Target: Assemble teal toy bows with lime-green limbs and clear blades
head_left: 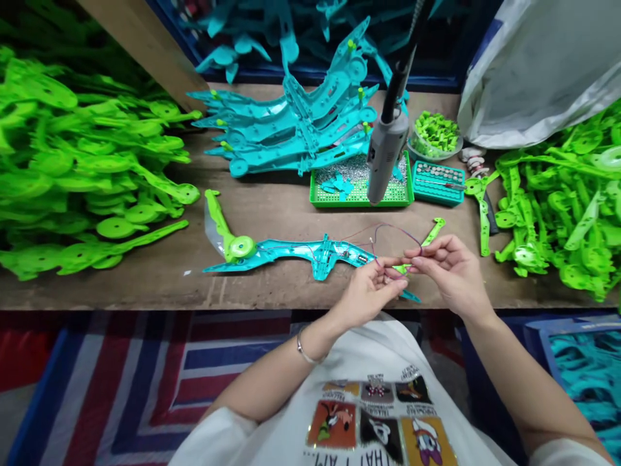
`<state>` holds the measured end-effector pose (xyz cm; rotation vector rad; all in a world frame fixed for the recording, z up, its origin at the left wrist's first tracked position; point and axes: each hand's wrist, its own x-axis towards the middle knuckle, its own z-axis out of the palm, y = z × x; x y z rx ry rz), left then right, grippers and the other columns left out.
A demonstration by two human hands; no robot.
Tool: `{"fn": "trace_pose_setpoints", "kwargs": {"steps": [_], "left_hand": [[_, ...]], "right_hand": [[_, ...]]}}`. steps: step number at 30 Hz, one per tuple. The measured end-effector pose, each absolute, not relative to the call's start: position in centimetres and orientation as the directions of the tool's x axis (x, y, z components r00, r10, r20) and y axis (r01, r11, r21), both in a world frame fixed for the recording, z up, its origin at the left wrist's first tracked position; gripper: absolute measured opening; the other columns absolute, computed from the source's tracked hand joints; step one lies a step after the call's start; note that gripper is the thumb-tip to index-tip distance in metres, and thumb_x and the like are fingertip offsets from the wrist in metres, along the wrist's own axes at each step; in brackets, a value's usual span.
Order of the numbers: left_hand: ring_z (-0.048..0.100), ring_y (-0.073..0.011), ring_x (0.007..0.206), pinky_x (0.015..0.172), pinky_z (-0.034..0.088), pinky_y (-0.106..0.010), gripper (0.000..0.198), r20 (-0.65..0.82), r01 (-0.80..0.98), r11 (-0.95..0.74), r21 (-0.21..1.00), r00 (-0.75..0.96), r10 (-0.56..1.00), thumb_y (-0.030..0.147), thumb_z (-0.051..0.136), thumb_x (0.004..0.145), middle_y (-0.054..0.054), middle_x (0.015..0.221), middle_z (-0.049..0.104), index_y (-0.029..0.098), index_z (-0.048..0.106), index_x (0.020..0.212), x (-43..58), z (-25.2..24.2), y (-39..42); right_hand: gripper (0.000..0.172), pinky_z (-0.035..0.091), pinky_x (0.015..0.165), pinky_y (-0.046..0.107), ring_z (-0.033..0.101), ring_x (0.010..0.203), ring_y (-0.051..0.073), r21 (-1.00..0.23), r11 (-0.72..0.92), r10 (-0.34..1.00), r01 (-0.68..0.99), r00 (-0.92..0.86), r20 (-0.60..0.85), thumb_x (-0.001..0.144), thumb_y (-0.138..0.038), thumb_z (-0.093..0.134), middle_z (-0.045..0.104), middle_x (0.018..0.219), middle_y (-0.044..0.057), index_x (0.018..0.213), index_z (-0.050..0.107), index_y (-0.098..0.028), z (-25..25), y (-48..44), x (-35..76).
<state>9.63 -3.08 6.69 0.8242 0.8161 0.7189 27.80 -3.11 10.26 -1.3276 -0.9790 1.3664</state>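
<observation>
A teal plastic toy bow half [310, 251] lies flat on the wooden bench [272, 213], with a green limb and wheel [233, 243] fitted at its left end. Thin red and blue wires [388, 230] loop up from its middle. My left hand [369, 291] pinches the wires at the bow's right end, fingers closed. My right hand [449, 268] meets it from the right, its fingertips closed on the same wires next to a small green piece [431, 233].
An electric screwdriver [388, 145] hangs above a green tray [359, 188] of screws. A teal parts box [439, 182], a bowl of green bits [435, 134], stacked teal halves [301, 123] and green part piles on the left [87, 162] and on the right [563, 194] surround the bow.
</observation>
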Motion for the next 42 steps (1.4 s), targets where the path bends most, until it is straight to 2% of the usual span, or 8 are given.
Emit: {"fn": "trace_pose_setpoints", "kwargs": {"steps": [6, 10, 16, 23, 26, 31, 36, 42], "left_hand": [[0.071, -0.0157, 0.081, 0.079, 0.057, -0.031, 0.057, -0.392, -0.359, 0.689, 0.63, 0.618, 0.681, 0.031, 0.084, 0.075, -0.01, 0.101, 0.073, 0.014, 0.063, 0.125, 9.8, 7.2, -1.5], [0.071, -0.0142, 0.075, 0.077, 0.058, -0.03, 0.08, -0.411, -0.352, 0.619, 0.702, 0.51, 0.755, 0.027, 0.085, 0.076, -0.005, 0.089, 0.073, 0.013, 0.045, 0.145, 11.5, 6.5, -0.7], [0.072, -0.0149, 0.074, 0.079, 0.059, -0.034, 0.118, -0.345, -0.295, 0.57, 0.767, 0.559, 0.754, 0.021, 0.083, 0.077, 0.003, 0.081, 0.068, 0.022, 0.002, 0.162, 13.2, 5.5, 0.6], [0.071, -0.0166, 0.075, 0.078, 0.057, -0.035, 0.122, -0.32, -0.093, 0.423, 0.901, 0.515, 0.795, 0.027, 0.076, 0.084, 0.001, 0.086, 0.07, 0.027, -0.021, 0.159, 13.5, 4.8, 1.5], [0.07, -0.0214, 0.088, 0.086, 0.054, -0.041, 0.117, -0.175, 0.226, 0.094, 0.97, 0.371, 0.912, 0.04, 0.074, 0.086, -0.01, 0.11, 0.07, 0.024, -0.015, 0.161, 13.8, 4.5, -0.2], [0.054, -0.0371, 0.122, 0.102, 0.04, -0.053, 0.086, 0.097, 0.648, -0.414, 0.639, 0.465, 0.88, 0.049, 0.074, 0.084, -0.02, 0.129, 0.061, 0.015, 0.034, 0.153, 14.2, 3.8, -3.0], [0.055, -0.0295, 0.108, 0.097, 0.039, -0.048, 0.027, 0.102, 0.655, -0.556, 0.512, 0.596, 0.796, 0.026, 0.054, 0.094, -0.012, 0.108, 0.067, 0.018, 0.062, 0.12, 12.6, 3.4, -2.6], [0.056, -0.0271, 0.108, 0.098, 0.038, -0.045, 0.023, 0.14, 0.639, -0.53, 0.558, 0.557, 0.819, 0.035, 0.06, 0.095, -0.009, 0.107, 0.068, 0.02, 0.064, 0.112, 10.3, 4.3, -1.5]], "right_hand": [[0.035, 0.064, 0.085, 0.037, 0.077, 0.096, 0.022, -0.989, -0.143, 0.988, 0.032, 0.056, -0.141, 0.081, -0.037, 0.08, 0.079, 0.097, 0.007, 0.099, 0.054, -0.023, 11.0, -1.9, 29.7], [0.047, 0.061, 0.09, 0.037, 0.074, 0.104, 0.022, -0.969, -0.242, 0.969, 0.052, -0.038, -0.244, 0.077, -0.04, 0.083, 0.077, 0.113, 0.009, 0.114, 0.061, -0.022, 10.5, -0.3, 31.1], [0.039, 0.057, 0.084, 0.034, 0.073, 0.089, 0.02, -0.9, -0.317, 0.836, 0.301, -0.361, -0.415, 0.08, -0.048, 0.077, 0.08, 0.1, 0.006, 0.104, 0.079, -0.017, 9.1, 1.6, 33.1], [0.037, 0.06, 0.079, 0.034, 0.074, 0.081, 0.02, -0.907, -0.277, 0.867, 0.317, -0.324, -0.378, 0.077, -0.045, 0.079, 0.081, 0.094, 0.006, 0.104, 0.081, -0.019, 9.1, 3.1, 33.3], [0.037, 0.06, 0.068, 0.03, 0.071, 0.068, 0.017, -0.901, -0.269, 0.909, 0.341, -0.219, -0.355, 0.078, -0.048, 0.078, 0.08, 0.083, 0.006, 0.1, 0.081, -0.017, 8.7, 3.7, 33.7], [0.036, 0.062, 0.064, 0.031, 0.07, 0.065, 0.017, -0.881, -0.347, 0.896, 0.322, -0.163, -0.412, 0.068, -0.042, 0.087, 0.078, 0.079, 0.005, 0.091, 0.079, -0.016, 6.5, 4.3, 34.6], [0.031, 0.06, 0.064, 0.028, 0.07, 0.067, 0.016, -0.861, -0.379, 0.889, 0.339, -0.127, -0.441, 0.061, -0.025, 0.088, 0.075, 0.072, 0.004, 0.086, 0.074, -0.014, 6.0, 4.0, 34.4], [0.036, 0.059, 0.067, 0.028, 0.072, 0.07, 0.015, -0.891, -0.399, 0.877, 0.216, -0.196, -0.44, 0.065, -0.031, 0.087, 0.074, 0.077, 0.003, 0.091, 0.068, -0.015, 7.0, 3.0, 32.3]]}}
